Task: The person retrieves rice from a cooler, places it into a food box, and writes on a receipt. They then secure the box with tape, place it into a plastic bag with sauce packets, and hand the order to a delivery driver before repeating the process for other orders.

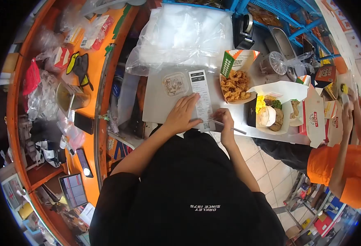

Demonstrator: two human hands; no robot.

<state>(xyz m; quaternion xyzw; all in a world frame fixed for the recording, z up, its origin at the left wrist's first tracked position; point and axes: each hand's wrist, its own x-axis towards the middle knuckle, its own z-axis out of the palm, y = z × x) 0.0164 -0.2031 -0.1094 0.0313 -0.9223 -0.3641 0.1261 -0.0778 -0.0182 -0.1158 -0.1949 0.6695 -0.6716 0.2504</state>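
Observation:
A long printed receipt (201, 92) lies on the metal table (154, 96). My left hand (183, 112) rests on its left edge, palm down with the fingers stretched out. At the receipt's lower right, my right hand (225, 123) holds a thin pen (238, 130) between closed fingers. A small clear container (175, 84) with crumbly contents stands left of the receipt. To the right are an open box of fried pieces (234, 87) and an open box (285, 91) with a lidded cup (266, 116), greens and a patty.
Plastic bags (184, 33) and a tape dispenser (243, 35) lie at the back. A person in an orange shirt (340, 170) stands at the right beside more cartons (315, 115). An orange shelf (91, 90) on the left holds gloves (80, 69), phones and a tablet (73, 190).

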